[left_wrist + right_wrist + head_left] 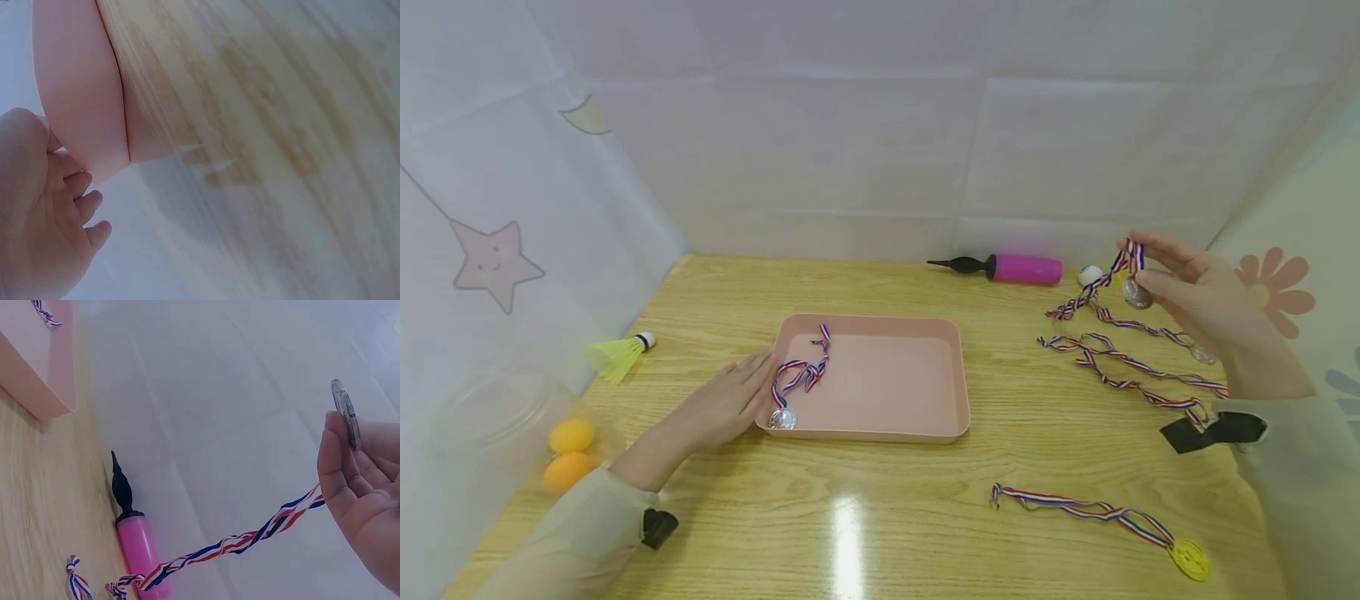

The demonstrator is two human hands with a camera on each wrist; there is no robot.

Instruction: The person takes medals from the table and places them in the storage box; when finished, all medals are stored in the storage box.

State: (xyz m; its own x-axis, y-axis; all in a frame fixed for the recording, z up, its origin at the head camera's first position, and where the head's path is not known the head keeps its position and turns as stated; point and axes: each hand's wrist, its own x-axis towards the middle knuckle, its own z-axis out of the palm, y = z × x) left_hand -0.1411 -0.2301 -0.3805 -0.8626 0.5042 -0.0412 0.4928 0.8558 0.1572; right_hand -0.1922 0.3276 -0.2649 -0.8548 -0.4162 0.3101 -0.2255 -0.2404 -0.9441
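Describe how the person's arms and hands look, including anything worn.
The left hand and right hand wear no gloves. The left sleeve and right sleeve are pale cream. A black strap shows near the left wrist, another black strap near the right.

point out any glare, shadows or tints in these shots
Head view: a bright glare streak on the table, below the tray; left wrist: pale sheen on the table, with finger shapes, reflection or shadow, can't tell which; right wrist: dim and bluish, the medal dark against the pale backdrop.
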